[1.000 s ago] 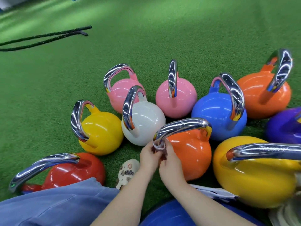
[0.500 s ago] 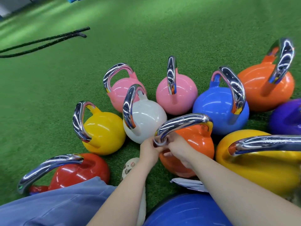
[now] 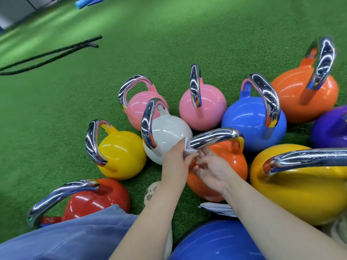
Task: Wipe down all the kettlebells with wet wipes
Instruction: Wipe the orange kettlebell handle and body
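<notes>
Your left fingers (image 3: 185, 153) pinch a small white wet wipe (image 3: 188, 149) against the near end of the chrome handle (image 3: 214, 137) of the glossy orange kettlebell (image 3: 228, 166) right in front of you. Your right hand (image 3: 212, 168) lies just beside it with loose, uncurled fingers that hold nothing, their tips close under the handle.

In my judgement the wipe is small and bunched, so it could slide off the slick chrome or skip the underside of the handle. The bells stand tightly packed: the white kettlebell (image 3: 169, 136) and the large yellow kettlebell (image 3: 300, 194) crowd this one, so a hard push could knock them together or catch your knuckles. With so many bells in the cluster, pink, blue, purple, red and another yellow, you could easily lose track of which are done.

All of them stand on green artificial turf (image 3: 131, 44). Black battle ropes (image 3: 48, 53) lie well apart to the left, and a blue foam roller (image 3: 84, 2) lies at the far edge.
</notes>
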A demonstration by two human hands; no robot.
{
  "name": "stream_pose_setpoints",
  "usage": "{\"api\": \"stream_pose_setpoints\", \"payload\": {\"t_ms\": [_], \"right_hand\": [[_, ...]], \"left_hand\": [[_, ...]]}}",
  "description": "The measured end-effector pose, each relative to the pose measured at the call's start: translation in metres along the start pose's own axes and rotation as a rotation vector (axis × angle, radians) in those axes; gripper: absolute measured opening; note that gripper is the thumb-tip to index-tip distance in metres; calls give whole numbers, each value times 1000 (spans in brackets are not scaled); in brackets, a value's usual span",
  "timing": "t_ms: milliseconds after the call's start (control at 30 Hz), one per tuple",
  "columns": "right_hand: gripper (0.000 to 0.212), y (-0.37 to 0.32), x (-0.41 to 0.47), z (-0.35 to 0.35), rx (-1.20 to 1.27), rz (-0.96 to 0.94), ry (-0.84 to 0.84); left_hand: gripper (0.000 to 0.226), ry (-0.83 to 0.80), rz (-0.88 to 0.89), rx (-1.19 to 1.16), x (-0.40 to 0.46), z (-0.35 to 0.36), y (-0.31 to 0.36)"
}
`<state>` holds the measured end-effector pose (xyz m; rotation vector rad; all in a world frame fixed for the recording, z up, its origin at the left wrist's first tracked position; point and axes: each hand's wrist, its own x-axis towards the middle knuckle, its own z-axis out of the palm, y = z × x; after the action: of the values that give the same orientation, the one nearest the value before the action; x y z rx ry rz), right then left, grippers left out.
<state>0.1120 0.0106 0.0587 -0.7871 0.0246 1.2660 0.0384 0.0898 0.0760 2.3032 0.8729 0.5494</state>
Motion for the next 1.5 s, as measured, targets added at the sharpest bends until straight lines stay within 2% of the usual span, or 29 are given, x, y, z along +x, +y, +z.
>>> {"api": "stream_pose_setpoints", "payload": {"t_ms": [100,233,333,367,467,533,700,867,933,1000,1067,1133,1233,1367,1400,1433,1500], "right_hand": [[63,1,1,-1,-167,0,2],[68,5,4,3,-480,3,40],[74,12,7,1,-636,25,61],[74,13,8,-1,-641,33,70],[61,10,6,1,-537,35,72],[53,3,4,6,-454,23,46],[62,-10,0,5,-178,19,2],[53,-21,-11,-3,157,31,-19],[51,-26,-14,-6,220,31,-12],[50,-29,-16,-9,282,37,12],[51,-32,-18,-12,343,46,54],[51,-34,-19,-15,384,35,97],[38,-40,-23,-15,412,4,213],[20,-43,-33,-10,406,-44,418],[19,-41,-34,-10,392,-47,470],[20,-38,-35,-9,371,-45,512],[17,-35,-38,1,319,-53,537]], "left_hand": [[35,-12,-18,23,-2,8,-3],[30,-38,-173,-22,-13,19,-9],[42,-181,-206,195,-22,26,-20],[39,-201,-215,206,-21,27,-19],[28,-80,-363,91,-19,27,-8],[26,-130,-326,131,-20,21,-7],[21,-65,-188,97,-6,15,4],[26,41,58,627,9,20,20],[29,113,145,739,13,23,30],[15,152,239,821,17,24,41],[24,168,295,853,21,27,52],[32,139,300,880,24,33,62],[35,14,260,904,28,37,71],[22,-56,200,870,32,31,79],[17,-131,177,832,33,26,82],[23,-219,117,753,36,23,84],[49,-447,29,551,44,12,83]]}}
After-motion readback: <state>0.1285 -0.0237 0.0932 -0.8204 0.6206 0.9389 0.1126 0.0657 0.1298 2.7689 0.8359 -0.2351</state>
